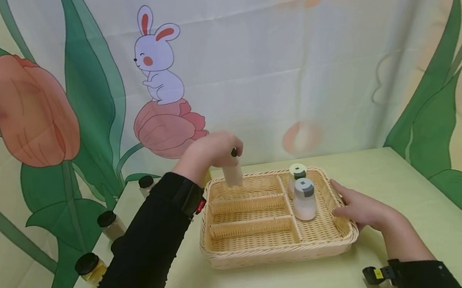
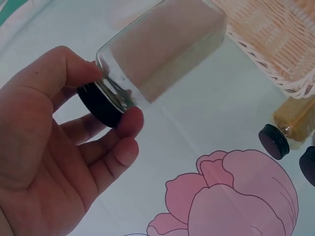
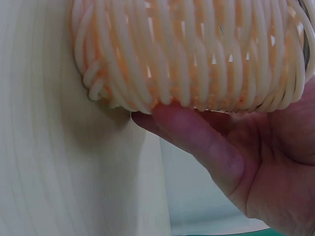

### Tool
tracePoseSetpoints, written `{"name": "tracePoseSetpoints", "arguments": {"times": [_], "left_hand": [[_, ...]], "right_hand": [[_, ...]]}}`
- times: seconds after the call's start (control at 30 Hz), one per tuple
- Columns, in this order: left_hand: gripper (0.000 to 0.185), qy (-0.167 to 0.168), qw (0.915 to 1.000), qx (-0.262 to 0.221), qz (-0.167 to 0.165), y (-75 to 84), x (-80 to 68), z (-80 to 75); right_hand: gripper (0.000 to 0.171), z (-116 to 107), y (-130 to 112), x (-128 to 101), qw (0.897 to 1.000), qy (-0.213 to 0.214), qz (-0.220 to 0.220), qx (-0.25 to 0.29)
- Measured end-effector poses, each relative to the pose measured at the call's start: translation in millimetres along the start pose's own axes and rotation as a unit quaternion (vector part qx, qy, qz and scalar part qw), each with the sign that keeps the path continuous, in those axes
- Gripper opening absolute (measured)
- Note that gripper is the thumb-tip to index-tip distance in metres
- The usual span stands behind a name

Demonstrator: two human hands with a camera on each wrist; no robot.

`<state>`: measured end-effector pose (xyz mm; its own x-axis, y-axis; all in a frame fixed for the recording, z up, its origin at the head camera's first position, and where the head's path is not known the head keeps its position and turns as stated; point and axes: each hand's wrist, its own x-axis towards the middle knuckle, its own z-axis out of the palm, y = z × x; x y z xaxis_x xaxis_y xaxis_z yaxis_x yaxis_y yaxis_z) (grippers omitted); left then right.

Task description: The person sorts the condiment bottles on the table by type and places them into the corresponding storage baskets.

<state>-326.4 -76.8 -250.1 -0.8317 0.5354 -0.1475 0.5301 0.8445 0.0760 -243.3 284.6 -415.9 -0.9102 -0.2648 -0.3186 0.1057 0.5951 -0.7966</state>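
Light is soft, even, bright in all 3 views; no hard shadows. Head view: sharp mid-frame, but the left hand (image 1: 211, 153) and its jar (image 1: 233, 174) show motion blur; faint shadow under the basket (image 1: 344, 235). Left wrist cam: washed out, pale cast, glare streaks on the glass, bkgd slightly soft. Right wrist cam: very close, weave and thumb (image 3: 197, 135) soft-focus, dim shadow beneath the rim.

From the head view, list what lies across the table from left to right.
Yellow jar → dark-lidded jar → jar at the far edge → left hand with its jar → basket → grey-capped shaker → right hand.
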Motion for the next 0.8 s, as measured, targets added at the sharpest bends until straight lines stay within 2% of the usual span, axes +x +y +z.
{"name": "tracePoseSetpoints", "arguments": {"times": [0.17, 0.47, 0.7, 0.8], "left_hand": [[0.02, 0.003, 0.9999, -0.01, -0.012, 0.9, 4.9, 3.0], [0.018, 0.009, 0.9988, 0.02, -0.044, 3.8, 16.2, 11.9], [0.026, -0.004, 0.9929, 0.115, -0.033, 13.0, 19.3, 17.6], [0.033, -0.004, 0.9884, 0.146, -0.044, 16.5, 21.4, 18.3]], "right_hand": [[0.092, 0.3, 0.0, -0.2, 1.0, 0.0, 0.001, 0.001], [0.092, -0.7, -3.6, -2.5, 1.0, -0.001, 0.004, 0.005], [0.093, -0.7, -3.7, -2.1, 1.0, -0.001, 0.003, 0.01], [0.093, -0.7, -3.6, -1.3, 1.0, -0.001, 0.002, 0.011]]}}
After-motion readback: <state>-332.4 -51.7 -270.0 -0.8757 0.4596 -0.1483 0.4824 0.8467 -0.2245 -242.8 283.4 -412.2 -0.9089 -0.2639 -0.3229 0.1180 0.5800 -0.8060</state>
